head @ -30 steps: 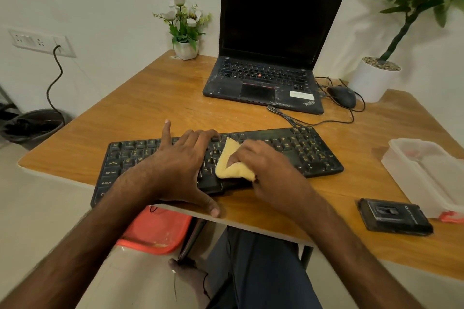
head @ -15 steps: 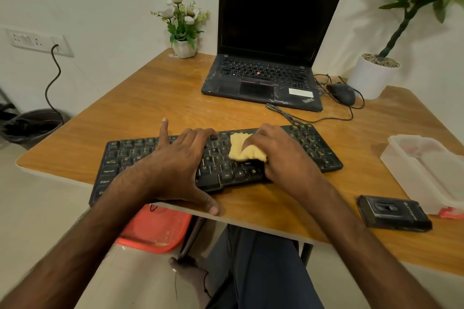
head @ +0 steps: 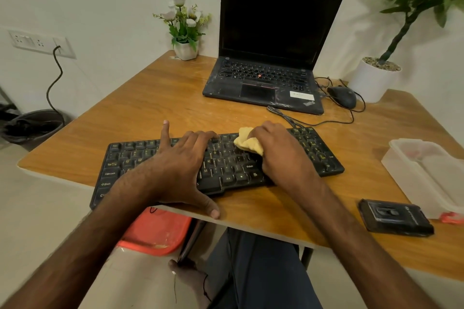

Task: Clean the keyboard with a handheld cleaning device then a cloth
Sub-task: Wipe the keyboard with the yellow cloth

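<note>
**Right hand holds the yellow cloth on the keyboard, left hand steadies it**

The black keyboard (head: 226,165) lies at the near edge of the wooden surface (head: 175,98), at about 6 o'clock on it. Its left end hangs a little over the edge.

The left hand (head: 180,168) lies flat on the left half of the keys, palm down, with the fingers straight and spread. It has hold of nothing. Its thumb rests on the near edge of the surface, and the little finger reaches past the far side of the keyboard.

The right hand (head: 283,155) is on the right half of the keyboard. Its fingers are curled round a crumpled yellow cloth (head: 247,142) and press it on the upper rows of keys. The cloth shows at 10 o'clock from this hand, close to the fingertips of the left hand but apart from them.

A black handheld device (head: 394,217) lies on the surface at 4 o'clock from the keyboard, well apart from both hands. Just beyond it stands a clear plastic box (head: 426,175).

An open laptop (head: 271,57) with a dark screen stands at 12 to 1 o'clock. A mouse (head: 342,96) lies just to its right, with its cable loose on the wood. A small pot of white flowers (head: 185,50) stands at 11 o'clock, and a white pot with a tall green plant (head: 374,80) at 2 o'clock.
</note>
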